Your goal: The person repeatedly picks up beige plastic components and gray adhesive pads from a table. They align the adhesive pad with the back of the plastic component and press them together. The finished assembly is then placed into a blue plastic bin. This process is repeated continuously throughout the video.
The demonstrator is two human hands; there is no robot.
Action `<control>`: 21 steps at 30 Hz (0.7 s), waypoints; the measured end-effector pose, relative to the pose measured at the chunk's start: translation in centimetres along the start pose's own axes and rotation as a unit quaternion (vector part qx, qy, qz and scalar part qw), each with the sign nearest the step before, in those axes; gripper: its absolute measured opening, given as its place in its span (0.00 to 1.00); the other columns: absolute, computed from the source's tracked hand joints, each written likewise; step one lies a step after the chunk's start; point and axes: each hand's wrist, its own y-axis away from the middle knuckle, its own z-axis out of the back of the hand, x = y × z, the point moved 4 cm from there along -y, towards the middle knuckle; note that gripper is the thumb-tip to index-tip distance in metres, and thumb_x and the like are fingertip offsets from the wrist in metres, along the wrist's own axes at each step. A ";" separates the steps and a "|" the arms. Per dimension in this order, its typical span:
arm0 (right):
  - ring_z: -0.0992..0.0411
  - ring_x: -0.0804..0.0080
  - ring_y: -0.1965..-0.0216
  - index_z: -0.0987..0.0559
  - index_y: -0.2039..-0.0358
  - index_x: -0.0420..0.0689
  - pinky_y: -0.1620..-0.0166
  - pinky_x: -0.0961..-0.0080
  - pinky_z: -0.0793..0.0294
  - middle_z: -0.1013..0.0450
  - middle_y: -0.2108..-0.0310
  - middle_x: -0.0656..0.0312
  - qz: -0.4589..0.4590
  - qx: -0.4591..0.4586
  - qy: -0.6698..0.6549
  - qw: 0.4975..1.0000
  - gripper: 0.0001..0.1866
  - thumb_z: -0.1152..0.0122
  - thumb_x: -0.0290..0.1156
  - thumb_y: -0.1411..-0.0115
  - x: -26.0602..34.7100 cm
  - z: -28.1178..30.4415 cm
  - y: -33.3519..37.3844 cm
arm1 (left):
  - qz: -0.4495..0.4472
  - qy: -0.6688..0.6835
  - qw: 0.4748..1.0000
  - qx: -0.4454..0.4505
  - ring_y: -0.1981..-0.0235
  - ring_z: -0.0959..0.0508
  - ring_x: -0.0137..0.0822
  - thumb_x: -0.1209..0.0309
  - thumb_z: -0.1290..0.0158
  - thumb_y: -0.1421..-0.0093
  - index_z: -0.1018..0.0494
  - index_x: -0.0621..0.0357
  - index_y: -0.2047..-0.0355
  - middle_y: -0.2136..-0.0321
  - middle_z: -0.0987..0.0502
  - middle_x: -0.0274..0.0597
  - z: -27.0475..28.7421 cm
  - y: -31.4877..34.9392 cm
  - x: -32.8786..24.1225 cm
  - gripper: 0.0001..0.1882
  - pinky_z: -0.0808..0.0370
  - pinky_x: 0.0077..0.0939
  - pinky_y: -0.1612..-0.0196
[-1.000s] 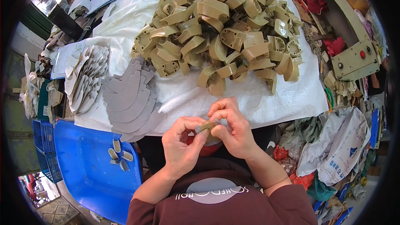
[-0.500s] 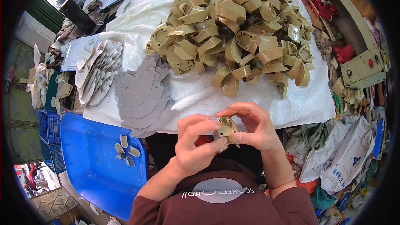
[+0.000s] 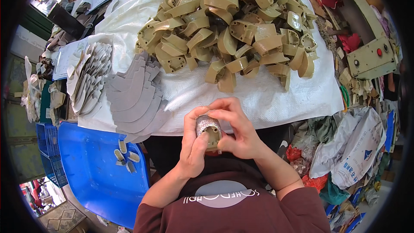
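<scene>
Over the table's near edge, both hands hold one tan plastic shoe heel (image 3: 212,140), its hollow side with screw holes facing up. A shiny, glittery grey covering piece (image 3: 208,123) curves around the heel's far outer wall. My left hand (image 3: 192,144) grips the left side, its thumb on the near left rim and its fingers at the far side. My right hand (image 3: 238,134) curls round the right side, fingertips pressing the covering at the far end and thumb near the right rim. Beyond my hands lies a big heap of bare tan heels (image 3: 235,39).
Grey cut covering pieces (image 3: 131,92) lie fanned on the white sheet (image 3: 189,97), with a paler stack (image 3: 90,77) farther left. A blue tub (image 3: 99,185) at lower left holds several finished-looking heels (image 3: 123,146). At right stand a control box (image 3: 373,58) and plastic bags (image 3: 351,151).
The heel has been turned and moved slightly left. My right fingers have come round to its far side, and my left fingers now wrap it, pressing the glittery covering. The view has shifted a little.
</scene>
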 end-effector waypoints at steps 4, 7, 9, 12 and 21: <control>0.33 0.71 0.58 0.26 0.60 0.43 0.57 0.73 0.30 0.34 0.55 0.57 -0.160 0.066 -0.232 0.957 0.10 0.46 0.35 0.37 -1.0 -0.3 -1.4 | -0.030 0.066 0.996 0.051 0.66 0.26 0.35 0.35 0.66 0.40 0.62 0.58 0.35 0.53 0.35 0.51 -1.6 -0.2 -1.0 0.47 0.26 0.25 0.71; 0.32 0.75 0.61 0.26 0.66 0.42 0.61 0.77 0.31 0.33 0.57 0.58 -0.207 0.112 -0.280 0.931 0.05 0.48 0.30 0.38 -0.4 -0.4 -1.5 | -0.066 0.016 0.997 0.020 0.68 0.26 0.33 0.37 0.69 0.38 0.60 0.62 0.36 0.56 0.34 0.51 -2.5 -0.5 -2.0 0.44 0.28 0.24 0.71; 0.32 0.75 0.61 0.27 0.66 0.42 0.62 0.75 0.30 0.33 0.57 0.58 -0.060 0.090 -0.230 0.967 0.05 0.47 0.29 0.39 -0.9 -1.0 -1.4 | -0.072 -0.004 0.997 -0.005 0.62 0.27 0.34 0.40 0.68 0.36 0.56 0.60 0.37 0.53 0.35 0.50 -2.5 -0.3 -1.9 0.40 0.28 0.24 0.63; 0.34 0.68 0.58 0.28 0.56 0.43 0.54 0.72 0.34 0.33 0.57 0.58 -0.007 0.045 -0.099 0.994 0.10 0.47 0.29 0.39 -1.2 -1.6 -0.4 | -0.098 -0.026 0.992 -0.072 0.58 0.28 0.34 0.48 0.65 0.34 0.51 0.58 0.38 0.53 0.34 0.48 -1.2 -0.1 -0.3 0.33 0.29 0.24 0.56; 0.34 0.60 0.54 0.36 0.42 0.41 0.48 0.70 0.37 0.34 0.55 0.53 -0.004 -0.001 -0.118 0.993 0.22 0.57 0.35 0.34 -0.9 -2.5 0.8 | -0.095 0.014 0.985 -0.141 0.61 0.29 0.28 0.58 0.60 0.33 0.52 0.55 0.38 0.58 0.32 0.41 -0.7 -0.1 0.2 0.27 0.29 0.23 0.59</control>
